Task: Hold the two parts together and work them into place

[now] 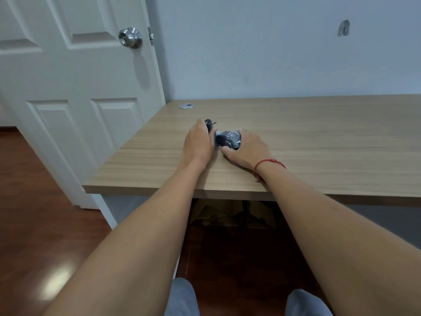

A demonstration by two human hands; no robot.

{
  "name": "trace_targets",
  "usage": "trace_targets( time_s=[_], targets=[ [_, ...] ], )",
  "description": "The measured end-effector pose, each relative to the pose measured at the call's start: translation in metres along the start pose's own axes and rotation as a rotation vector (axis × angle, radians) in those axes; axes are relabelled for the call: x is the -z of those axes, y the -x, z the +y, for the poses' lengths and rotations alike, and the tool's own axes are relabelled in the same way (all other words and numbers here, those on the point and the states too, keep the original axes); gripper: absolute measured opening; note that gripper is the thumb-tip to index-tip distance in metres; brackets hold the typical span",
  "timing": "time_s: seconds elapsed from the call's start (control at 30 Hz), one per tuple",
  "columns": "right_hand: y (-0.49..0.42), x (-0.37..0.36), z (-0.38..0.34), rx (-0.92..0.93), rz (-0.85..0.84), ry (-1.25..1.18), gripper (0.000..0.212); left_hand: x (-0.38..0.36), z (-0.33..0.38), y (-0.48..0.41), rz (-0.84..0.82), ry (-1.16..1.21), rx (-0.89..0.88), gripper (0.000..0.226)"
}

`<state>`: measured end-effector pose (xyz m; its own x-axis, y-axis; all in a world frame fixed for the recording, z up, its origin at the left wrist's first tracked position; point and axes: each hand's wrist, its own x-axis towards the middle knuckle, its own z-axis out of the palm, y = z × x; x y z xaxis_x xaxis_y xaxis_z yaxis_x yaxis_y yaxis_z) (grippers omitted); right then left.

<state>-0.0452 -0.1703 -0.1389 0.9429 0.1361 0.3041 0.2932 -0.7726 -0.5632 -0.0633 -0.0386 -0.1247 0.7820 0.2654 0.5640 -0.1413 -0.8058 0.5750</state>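
My left hand (198, 142) rests on the wooden desk (319, 137) and grips a small black rounded object (208, 123) with a thin black stem poking out to its right. My right hand (247, 150), a red string around its wrist, holds a dark crinkled plastic packet (228, 139) with pale print on it. The packet lies between the two hands, and my left fingers touch its left end. What is inside the packet is hidden.
A round metal cable grommet (186, 106) sits near the desk's back left corner. A white panelled door (75, 92) with a steel knob (130, 37) stands left of the desk. Cardboard boxes (230, 215) lie under the desk on the dark wood floor.
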Motion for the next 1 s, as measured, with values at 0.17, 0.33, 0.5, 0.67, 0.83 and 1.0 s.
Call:
trace_targets(
  time_s=[0.17, 0.33, 0.5, 0.67, 0.83, 1.0],
  targets=[
    [0.000, 0.001, 0.000, -0.005, 0.003, -0.008, 0.044, 0.005, 0.006, 0.003, 0.092, 0.166, -0.122, 0.031],
    [0.002, 0.003, 0.000, 0.015, 0.003, -0.060, 0.051, 0.000, 0.000, 0.001, 0.017, -0.001, -0.020, 0.033],
    [0.001, 0.002, 0.000, 0.004, 0.013, -0.057, 0.040, 0.003, 0.005, 0.003, 0.113, 0.082, -0.109, 0.032],
    [0.001, 0.002, 0.000, -0.002, 0.011, -0.040, 0.038, 0.005, 0.007, 0.006, 0.059, 0.147, -0.163, 0.027],
    [0.003, 0.001, 0.000, 0.006, 0.010, -0.048, 0.054, 0.000, -0.005, -0.001, 0.023, 0.038, -0.018, 0.033],
    [0.003, 0.003, -0.001, 0.009, 0.011, -0.030, 0.043, 0.004, 0.003, 0.002, 0.126, 0.169, -0.120, 0.031]
  ],
)
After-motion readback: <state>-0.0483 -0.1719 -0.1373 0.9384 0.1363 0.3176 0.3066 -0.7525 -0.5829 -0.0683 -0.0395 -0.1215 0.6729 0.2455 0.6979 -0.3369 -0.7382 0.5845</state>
